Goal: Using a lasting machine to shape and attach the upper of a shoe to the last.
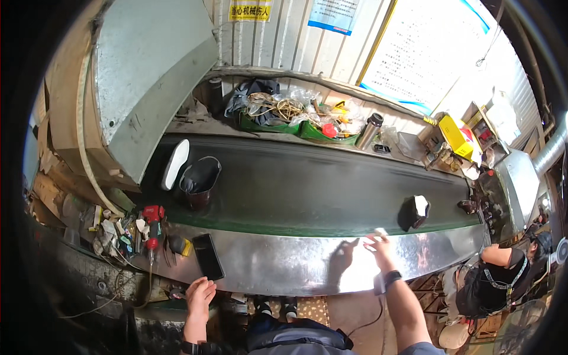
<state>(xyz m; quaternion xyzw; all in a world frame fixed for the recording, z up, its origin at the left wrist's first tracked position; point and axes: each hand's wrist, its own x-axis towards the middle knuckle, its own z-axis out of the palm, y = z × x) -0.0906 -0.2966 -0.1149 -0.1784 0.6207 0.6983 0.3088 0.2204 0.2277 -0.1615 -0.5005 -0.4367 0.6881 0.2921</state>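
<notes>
My left hand is at the near edge of the metal ledge, fingers loosely bent and nothing visible in them. Just beyond it lies a black smartphone. My right hand reaches over the bright metal ledge, its fingers apart and partly washed out by glare; I see nothing in it. On the dark conveyor belt past that hand sits a dark shoe with a whitish top. Farther left on the belt stand a dark brown boot and a white sole.
Left on the ledge lie a red power tool with a hose and a yellow-black tape measure. Green bins of scraps and a steel thermos line the back shelf. A grey machine hood covers the belt's left end. A co-worker sits at right.
</notes>
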